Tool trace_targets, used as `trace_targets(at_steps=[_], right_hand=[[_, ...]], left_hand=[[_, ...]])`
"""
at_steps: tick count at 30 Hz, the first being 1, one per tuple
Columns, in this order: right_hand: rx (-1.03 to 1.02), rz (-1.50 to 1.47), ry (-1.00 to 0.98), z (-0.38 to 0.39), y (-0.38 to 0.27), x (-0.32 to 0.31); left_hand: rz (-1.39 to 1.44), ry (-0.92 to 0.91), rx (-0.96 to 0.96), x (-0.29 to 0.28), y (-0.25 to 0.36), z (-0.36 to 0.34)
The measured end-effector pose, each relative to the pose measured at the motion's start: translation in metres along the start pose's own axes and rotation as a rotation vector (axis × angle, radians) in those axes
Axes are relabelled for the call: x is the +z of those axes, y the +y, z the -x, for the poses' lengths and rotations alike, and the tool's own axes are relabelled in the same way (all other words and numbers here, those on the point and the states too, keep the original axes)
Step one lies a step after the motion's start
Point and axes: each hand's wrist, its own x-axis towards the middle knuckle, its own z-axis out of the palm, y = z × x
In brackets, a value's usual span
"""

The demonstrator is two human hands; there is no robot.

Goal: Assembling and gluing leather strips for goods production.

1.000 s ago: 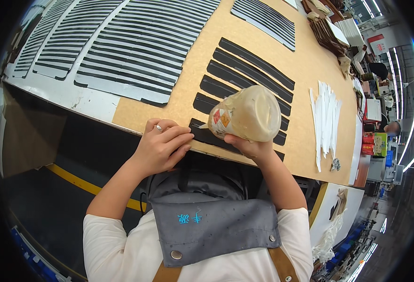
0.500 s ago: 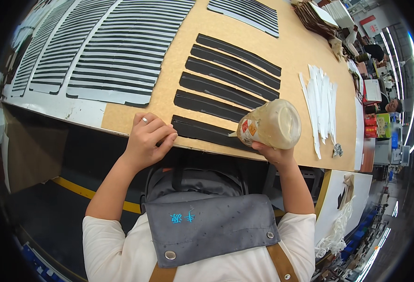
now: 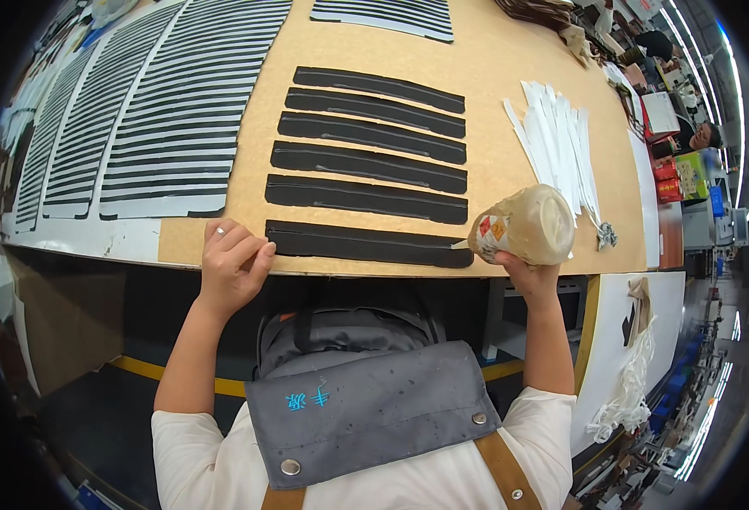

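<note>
While large pale sheets with black stripes [image 3: 175,127] lie left of and beyond my left hand [image 3: 231,265], that hand is loosely curled, holding nothing I can see, just beside the left end of the nearest flat black strip [image 3: 366,245]. Thin glossy lines run along the five black strips beyond [image 3: 370,166], so those look done; the nearest one's line seems nearly complete. My right hand [image 3: 531,276] grips a tipped, cloudy tan bottle [image 3: 540,225], its nozzle by that strip's right end. Beyond this hand, narrow white strips [image 3: 557,140] lie bunched, seemingly unused. Everything rests on a smooth tan worktop [image 3: 493,68]; farther right are a person [image 3: 699,136] and bright tube lights [image 3: 735,102].
</note>
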Motion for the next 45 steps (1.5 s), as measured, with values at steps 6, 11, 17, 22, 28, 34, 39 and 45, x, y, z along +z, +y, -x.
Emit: trace_targets(at_steps=[6,11,17,22,28,34,39,45], right_hand=[[-0.005,-0.071,0.171,0.004,0.008,-0.020],[-0.021,-0.307,0.282,-0.008,0.005,-0.004],[0.151,-0.569,0.015,-0.029,-0.027,0.080],[0.071,-0.537,-0.200,-0.027,-0.037,0.126],[0.109,-0.248,-0.362,-0.028,-0.038,0.136],[-0.027,-0.127,-0.341,-0.026,-0.033,0.123],[-0.086,-0.043,-0.299,-0.021,-0.023,0.091],[-0.096,0.036,-0.231,-0.009,-0.015,0.051]], left_hand=[[0.005,0.003,0.001,0.001,0.000,0.000],[0.006,0.017,-0.006,0.001,-0.001,0.002],[0.019,0.029,0.017,0.001,-0.004,0.002],[0.030,0.047,0.018,0.001,-0.005,0.004],[0.037,0.047,0.026,0.001,-0.006,0.004],[0.031,0.053,0.030,0.001,-0.007,0.005],[0.029,0.047,0.021,0.001,-0.006,0.004],[0.039,0.012,-0.017,0.000,-0.004,0.006]])
